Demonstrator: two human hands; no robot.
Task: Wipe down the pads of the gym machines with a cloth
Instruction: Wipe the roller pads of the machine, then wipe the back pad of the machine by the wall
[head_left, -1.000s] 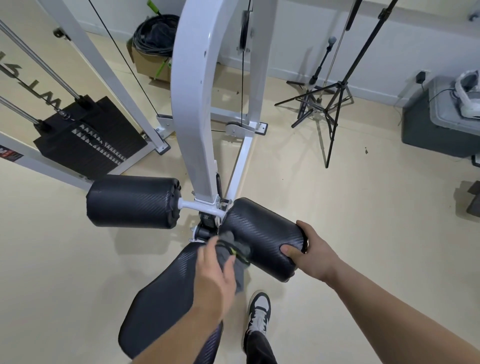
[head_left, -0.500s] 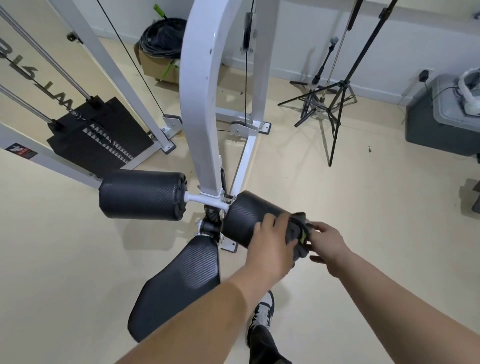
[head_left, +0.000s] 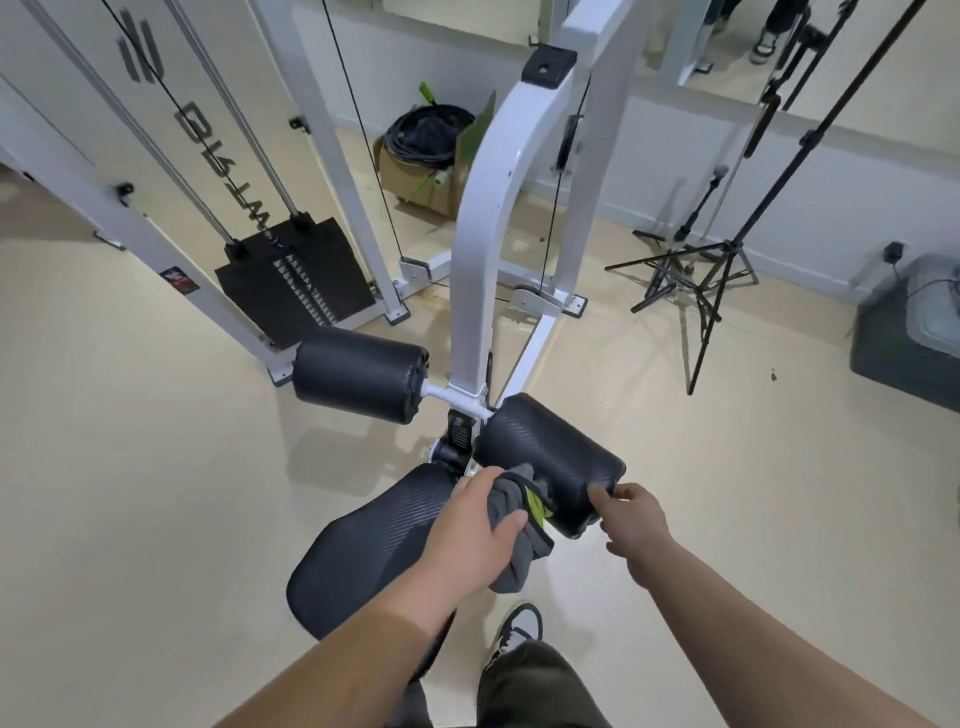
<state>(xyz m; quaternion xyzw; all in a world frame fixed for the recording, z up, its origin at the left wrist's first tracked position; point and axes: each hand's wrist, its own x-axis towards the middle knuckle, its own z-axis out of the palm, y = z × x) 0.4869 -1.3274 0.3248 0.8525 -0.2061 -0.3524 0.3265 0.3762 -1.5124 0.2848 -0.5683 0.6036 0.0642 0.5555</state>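
Observation:
A white gym machine (head_left: 470, 291) carries two black roller pads and a black seat pad (head_left: 374, 540). My left hand (head_left: 470, 535) grips a grey cloth with a yellow-green patch (head_left: 519, 525) and presses it against the near, inner side of the right roller pad (head_left: 545, 452). Fingers of my right hand (head_left: 631, 519) touch the outer end of that same pad, open around its edge and holding nothing. The left roller pad (head_left: 358, 374) sits untouched on the other side of the post.
A black weight stack (head_left: 296, 280) with cables stands at the left. A cardboard box of coiled cables (head_left: 426, 150) is behind the machine. Black tripod stands (head_left: 696, 280) and a grey case (head_left: 909, 338) are at the right. My shoe (head_left: 517, 629) is on the beige floor.
My left hand has drawn the cloth back from the outer end of the right roller pad to its inner side. My right hand has stayed at the pad's outer end. The view has tilted up.

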